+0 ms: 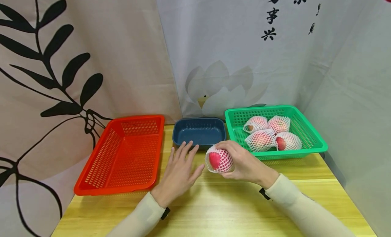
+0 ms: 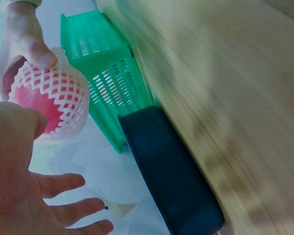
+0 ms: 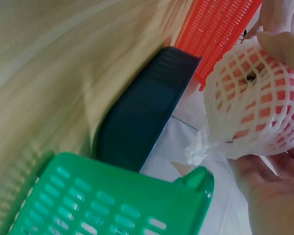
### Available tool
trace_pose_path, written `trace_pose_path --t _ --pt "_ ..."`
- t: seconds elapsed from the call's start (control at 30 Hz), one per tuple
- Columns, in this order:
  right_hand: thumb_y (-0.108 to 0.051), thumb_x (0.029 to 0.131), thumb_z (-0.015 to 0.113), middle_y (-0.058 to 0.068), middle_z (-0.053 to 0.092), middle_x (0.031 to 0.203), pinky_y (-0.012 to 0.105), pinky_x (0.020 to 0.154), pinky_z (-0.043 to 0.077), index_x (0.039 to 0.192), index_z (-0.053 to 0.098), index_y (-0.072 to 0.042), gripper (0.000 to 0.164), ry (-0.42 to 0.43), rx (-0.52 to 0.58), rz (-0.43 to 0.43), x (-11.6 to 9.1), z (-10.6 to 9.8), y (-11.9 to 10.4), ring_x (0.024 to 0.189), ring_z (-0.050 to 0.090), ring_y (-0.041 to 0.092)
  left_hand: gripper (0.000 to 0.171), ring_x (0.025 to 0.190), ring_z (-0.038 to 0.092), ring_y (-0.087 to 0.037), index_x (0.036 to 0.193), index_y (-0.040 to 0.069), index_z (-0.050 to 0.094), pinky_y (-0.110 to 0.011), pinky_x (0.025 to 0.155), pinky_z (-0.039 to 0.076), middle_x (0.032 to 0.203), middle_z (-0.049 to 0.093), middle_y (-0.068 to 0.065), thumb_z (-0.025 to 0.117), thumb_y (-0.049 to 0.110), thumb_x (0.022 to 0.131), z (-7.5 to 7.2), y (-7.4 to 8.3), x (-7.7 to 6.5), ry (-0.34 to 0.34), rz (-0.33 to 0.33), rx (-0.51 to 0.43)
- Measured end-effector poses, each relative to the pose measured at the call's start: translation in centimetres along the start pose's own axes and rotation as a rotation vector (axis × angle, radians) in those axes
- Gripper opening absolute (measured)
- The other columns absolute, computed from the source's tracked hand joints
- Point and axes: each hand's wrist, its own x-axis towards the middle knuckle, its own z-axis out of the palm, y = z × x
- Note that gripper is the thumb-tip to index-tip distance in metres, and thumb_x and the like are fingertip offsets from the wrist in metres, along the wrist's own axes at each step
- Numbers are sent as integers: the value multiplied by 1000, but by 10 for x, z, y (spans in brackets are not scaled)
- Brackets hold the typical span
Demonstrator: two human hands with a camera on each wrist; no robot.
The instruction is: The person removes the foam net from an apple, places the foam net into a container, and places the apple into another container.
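Observation:
My right hand grips a red apple in a white foam net, thumb and fingers around its right side. It is held over the table in front of the small dark blue tray. To the left of the apple, my left hand is spread with its fingers extended, holding nothing. The left wrist view has the apple just beyond my left thumb. From the right wrist, the net is seen gathered at one end, with a dark stem spot under the mesh.
A green basket at the back right holds several more netted apples. On the left lies a red-orange basket. The wooden table runs up to a printed cloth backdrop behind the containers.

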Motion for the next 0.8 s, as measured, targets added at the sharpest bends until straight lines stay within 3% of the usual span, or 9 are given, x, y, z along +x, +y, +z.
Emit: trace_pose_path --t 0.8 --pt "-34 78 110 8 75 136 35 98 71 146 65 -7 85 -171 86 146 -2 21 -9 119 74 19 70 170 46 -50 173 15 54 -81 137 34 181 50 -20 63 57 118 -5 -5 -24 0 -7 -8"
